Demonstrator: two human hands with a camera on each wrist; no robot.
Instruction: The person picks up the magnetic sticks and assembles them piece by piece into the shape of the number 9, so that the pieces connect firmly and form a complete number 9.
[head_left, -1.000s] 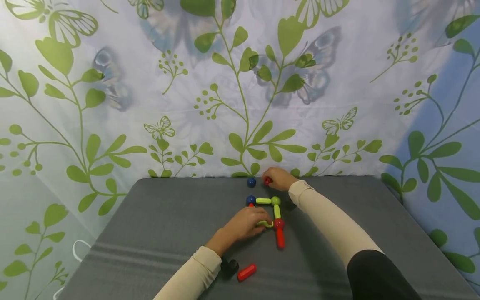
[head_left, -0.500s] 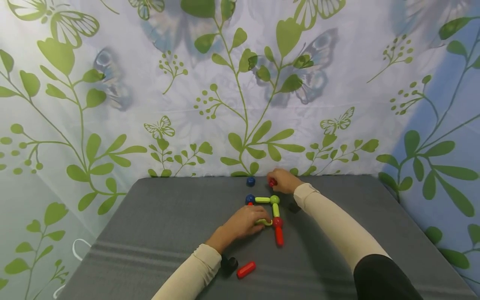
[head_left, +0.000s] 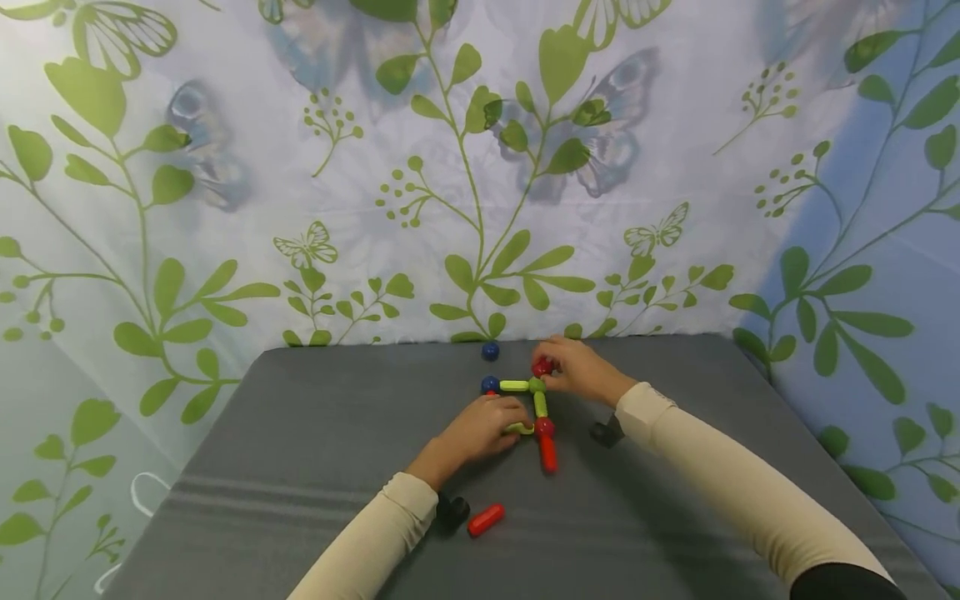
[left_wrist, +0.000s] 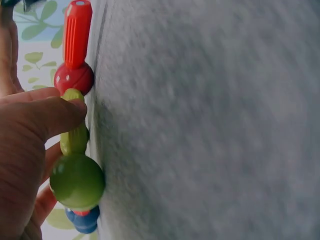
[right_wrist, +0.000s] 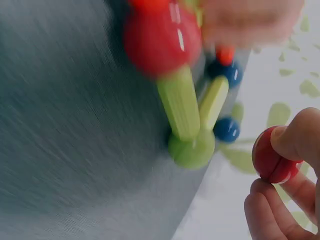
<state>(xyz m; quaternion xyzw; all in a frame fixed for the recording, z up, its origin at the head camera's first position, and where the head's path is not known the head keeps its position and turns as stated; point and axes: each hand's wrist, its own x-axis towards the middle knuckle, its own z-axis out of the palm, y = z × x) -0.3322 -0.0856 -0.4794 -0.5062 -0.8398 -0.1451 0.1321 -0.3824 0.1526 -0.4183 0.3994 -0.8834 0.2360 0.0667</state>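
My left hand [head_left: 480, 429] pinches a yellow-green rod [left_wrist: 75, 140] between thumb and fingers. That rod joins a red ball [head_left: 544, 427] to a green ball [left_wrist: 77, 180], which the left hand hides in the head view. A red rod [head_left: 549, 455] sticks out from the red ball toward the near side. Another yellow-green rod [right_wrist: 180, 102] runs from it to the far green ball [head_left: 537, 385], and one more rod [head_left: 514, 386] leads to a blue ball [head_left: 490, 384]. My right hand [head_left: 581, 369] grips a separate red ball [right_wrist: 270, 155] just behind the far green ball.
A loose blue ball [head_left: 490, 351] lies near the back edge of the grey table [head_left: 322, 433]. One loose red rod [head_left: 486, 520] lies on the near side, by the left forearm. Behind the table hangs a leaf-patterned cloth [head_left: 405, 192].
My right hand has brought its red ball from near the back edge forward, close to the far green ball. The left hand keeps its hold on the yellow-green rod. The head view has shifted slightly.
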